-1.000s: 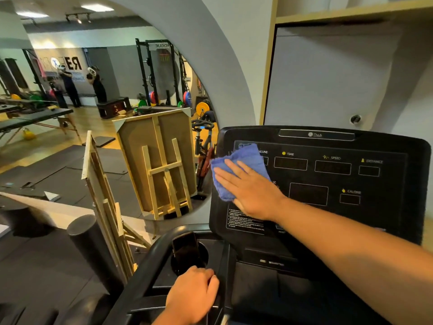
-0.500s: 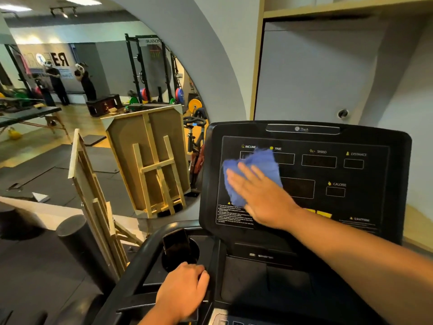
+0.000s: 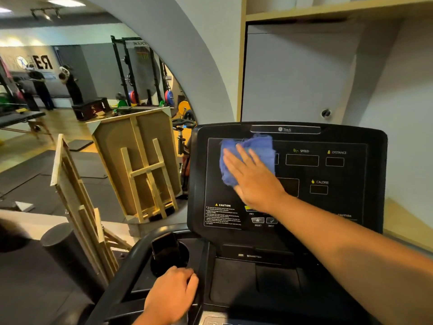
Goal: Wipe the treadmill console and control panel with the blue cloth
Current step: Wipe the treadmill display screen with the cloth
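One flat right hand [image 3: 254,181], crumpled fuzzy blue cloth [image 3: 248,158], glossy black console [image 3: 290,177]

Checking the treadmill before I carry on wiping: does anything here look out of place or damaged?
No damage shows on the console. One oddity: a dark phone stands tilted in the cup holder, close to the left hand.

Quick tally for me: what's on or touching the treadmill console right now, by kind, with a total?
Blue cloth: 1, pressed flat on the console display
Hands: 2, right hand on the cloth, left hand at the lower-left frame
Phone: 1, standing in the cup holder
Total: 4
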